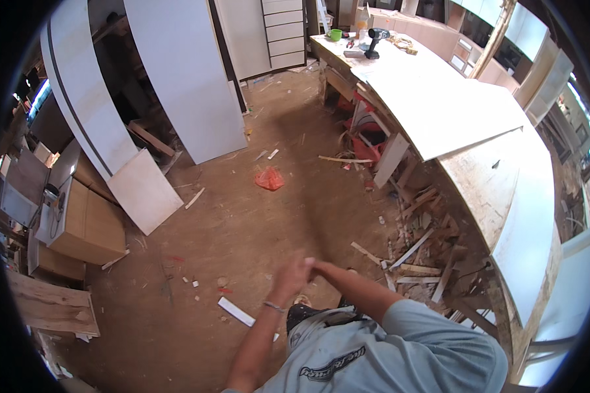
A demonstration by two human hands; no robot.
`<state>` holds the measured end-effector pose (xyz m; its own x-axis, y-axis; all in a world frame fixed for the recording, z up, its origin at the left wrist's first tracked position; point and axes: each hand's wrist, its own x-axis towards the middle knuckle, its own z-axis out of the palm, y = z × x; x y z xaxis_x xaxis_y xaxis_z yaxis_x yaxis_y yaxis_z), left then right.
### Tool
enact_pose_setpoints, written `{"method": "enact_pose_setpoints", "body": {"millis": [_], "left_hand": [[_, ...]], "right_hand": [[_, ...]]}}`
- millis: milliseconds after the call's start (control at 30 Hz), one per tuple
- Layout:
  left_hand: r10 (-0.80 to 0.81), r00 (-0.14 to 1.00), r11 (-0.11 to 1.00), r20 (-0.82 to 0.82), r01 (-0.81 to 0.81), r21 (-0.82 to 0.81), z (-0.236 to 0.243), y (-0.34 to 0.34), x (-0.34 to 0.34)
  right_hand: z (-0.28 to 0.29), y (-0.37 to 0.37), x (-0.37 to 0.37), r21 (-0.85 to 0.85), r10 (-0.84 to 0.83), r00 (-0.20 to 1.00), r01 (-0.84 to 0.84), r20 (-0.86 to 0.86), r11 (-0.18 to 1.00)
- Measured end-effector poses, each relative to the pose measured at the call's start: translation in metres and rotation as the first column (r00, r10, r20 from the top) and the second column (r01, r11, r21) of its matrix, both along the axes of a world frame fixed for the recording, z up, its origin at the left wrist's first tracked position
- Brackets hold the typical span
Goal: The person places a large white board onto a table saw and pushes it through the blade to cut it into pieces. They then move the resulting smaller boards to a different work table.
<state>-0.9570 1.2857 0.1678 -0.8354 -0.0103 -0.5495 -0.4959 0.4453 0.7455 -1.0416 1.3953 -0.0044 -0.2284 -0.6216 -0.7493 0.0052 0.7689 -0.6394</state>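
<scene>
My left hand, with a thin bracelet at its wrist, is held in front of my body. It meets my right hand, and the two touch or overlap. Blur and overlap hide the fingers, so whether they hold anything cannot be made out. Below them are my grey shirt and part of a shoe. The nearest loose thing on the brown floor is a white strip, left of my legs.
A workbench with white panels runs along the right, bearing a cordless drill and green cup. Wood offcuts lie beneath it. A red plastic bag lies mid-floor. Tall panels and a cardboard-coloured box stand left.
</scene>
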Motion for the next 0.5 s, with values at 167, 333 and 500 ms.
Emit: {"method": "enact_pose_setpoints", "body": {"millis": [167,333,500], "left_hand": [[-0.279,0.551,0.844,-0.786,0.532,0.073,0.051,0.068,0.009],[-0.432,0.518,0.664,-0.738,0.737,0.128,0.097,0.067,-0.025],[-0.484,0.672,0.841,-0.560,0.178,-0.511,-0.100,0.016,-0.135]], "right_hand": [[0.012,-0.034,-0.043,0.018,-0.059,0.926,0.071,-0.372,0.997],[-0.005,0.006,-0.085,0.158,-0.211,0.951,0.249,-0.225,0.955],[-0.030,0.022,-0.140,0.100,-0.198,0.948,0.229,-0.249,0.968]]}}
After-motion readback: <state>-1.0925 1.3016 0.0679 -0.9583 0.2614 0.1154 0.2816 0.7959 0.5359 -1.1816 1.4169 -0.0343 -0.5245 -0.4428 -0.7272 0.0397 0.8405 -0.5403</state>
